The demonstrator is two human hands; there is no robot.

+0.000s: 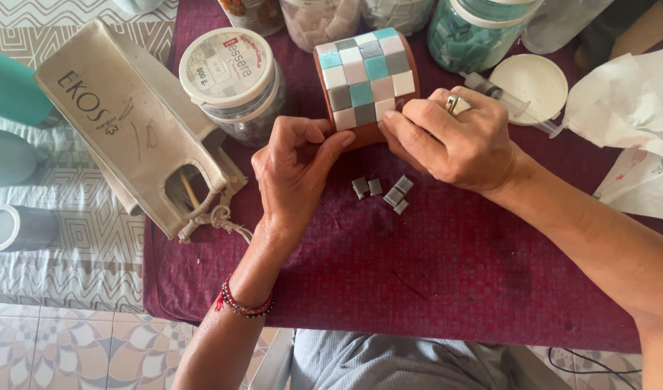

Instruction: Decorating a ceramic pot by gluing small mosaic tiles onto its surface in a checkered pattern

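Observation:
A terracotta pot point(411, 72) lies on its side on the maroon cloth point(432, 274), its wall covered with small white, grey, pink and turquoise mosaic tiles point(366, 72). My left hand point(294, 170) presses fingertips against the pot's lower left edge. My right hand point(454, 141), wearing a ring, grips the pot's lower right side with fingers on the bottom tile row. Several loose grey tiles point(382, 191) lie on the cloth just below both hands.
A beige fabric bag point(129, 123) with wooden sticks lies at left. A lidded jar point(230, 79) stands beside the pot; more jars of tiles point(476, 32) line the back. A white lid point(537, 83), a syringe-like tube point(505, 101) and crumpled paper point(635, 130) sit right.

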